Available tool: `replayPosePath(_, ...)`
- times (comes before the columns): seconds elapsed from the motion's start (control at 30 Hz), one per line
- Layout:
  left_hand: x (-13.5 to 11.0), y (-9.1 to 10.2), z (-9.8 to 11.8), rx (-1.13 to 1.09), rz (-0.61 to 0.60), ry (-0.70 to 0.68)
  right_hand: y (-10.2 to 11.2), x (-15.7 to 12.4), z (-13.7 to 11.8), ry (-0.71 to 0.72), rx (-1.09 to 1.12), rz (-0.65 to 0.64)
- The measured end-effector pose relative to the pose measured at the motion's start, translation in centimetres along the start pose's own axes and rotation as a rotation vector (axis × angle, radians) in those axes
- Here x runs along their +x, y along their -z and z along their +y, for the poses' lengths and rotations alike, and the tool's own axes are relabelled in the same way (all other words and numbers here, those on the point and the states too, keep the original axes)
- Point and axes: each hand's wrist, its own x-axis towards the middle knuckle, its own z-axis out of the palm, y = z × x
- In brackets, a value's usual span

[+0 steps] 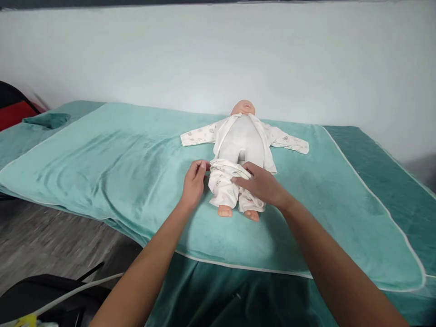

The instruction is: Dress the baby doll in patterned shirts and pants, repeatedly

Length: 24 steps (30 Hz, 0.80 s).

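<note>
A baby doll [235, 136] lies on its back, its head at the wall side and its bare feet towards me. Its patterned white jacket [199, 135] is spread open at the front, sleeves stretched out to both sides. Patterned white baby pants [223, 181] are bunched around the lower legs, the feet poking out of the cuffs. At the left end of the waistband, my left hand [195, 182] pinches the fabric edge with thumb and fingers. My right hand [260, 182] grips the waistband over the doll's other leg, fingertips partly hidden in the cloth.
Under the doll is a light green blanket [136, 181] with white piping, over a darker green cover [368, 159]. A white wall [204, 59] stands behind. At the lower left are a black object [44, 290] and a pale cable [81, 287]; a red-and-black item [15, 113] is at far left.
</note>
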Motion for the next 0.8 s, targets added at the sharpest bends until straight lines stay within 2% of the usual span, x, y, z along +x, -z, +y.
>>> replayPosePath(0.07, 1.1, -0.1, -0.1, -0.127, -0.019, 0.04, 0.8, 0.0, 0.4, 0.064, 0.214, -0.086)
replayPosePath(0.13, 2.3, -0.6, -0.3, -0.209, -0.041, 0.079, 1.5, 0.2, 0.6, 0.098, 0.317, -0.135)
replayPosePath(0.3, 5.5, -2.2, -1.4, -0.222, -0.104, 0.104, 2.4, 1.1, 0.5, 0.097, 0.239, -0.089)
replayPosePath(0.37, 6.7, -2.6, -2.0, -0.229, -0.105, 0.128, 2.6, 1.7, 0.2, 0.114, 0.185, -0.015)
replayPosePath(0.5, 8.9, -3.1, -3.0, -0.309, -0.091, 0.196, 2.5, 3.5, 0.0, 0.171, 0.073, 0.245)
replayPosePath(0.63, 10.5, -3.6, -3.1, -0.293, -0.035, 0.154, 2.9, 6.0, 1.8, 0.244, 0.006, 0.429)
replayPosePath(0.73, 11.4, -4.2, -2.8, -0.224, -0.024, 0.139, 3.7, 8.1, 4.2, 0.121, -0.042, 0.584)
replayPosePath(0.8, 12.0, -4.8, -2.6, -0.172, -0.041, 0.135, 4.3, 9.5, 5.5, 0.017, -0.064, 0.58)
